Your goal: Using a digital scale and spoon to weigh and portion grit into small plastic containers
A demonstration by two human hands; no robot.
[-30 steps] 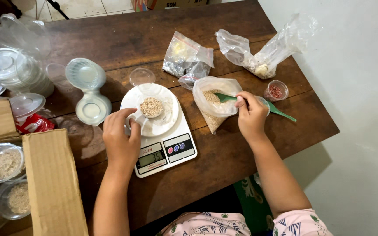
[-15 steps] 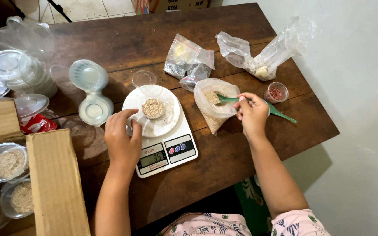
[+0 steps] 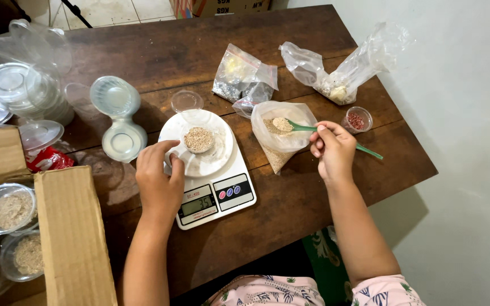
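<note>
Green spoon (image 3: 313,129) lifted from bag (image 3: 282,136), right hand (image 3: 333,150) pinching, left hand (image 3: 159,178) steadying cup (image 3: 198,139)

A big dark brown wooden table (image 3: 143,51) made of long planks fills most of the view. Its top looks a bit worn and shiny. On the right side is a plain white wall (image 3: 466,113), very close to the table edge. At the top, past the far end of the table, there is a floor of pale square tiles (image 3: 126,8). Under the table, near the wall, a bit of green patterned cloth (image 3: 319,255) shows. The light is soft and even.
</note>
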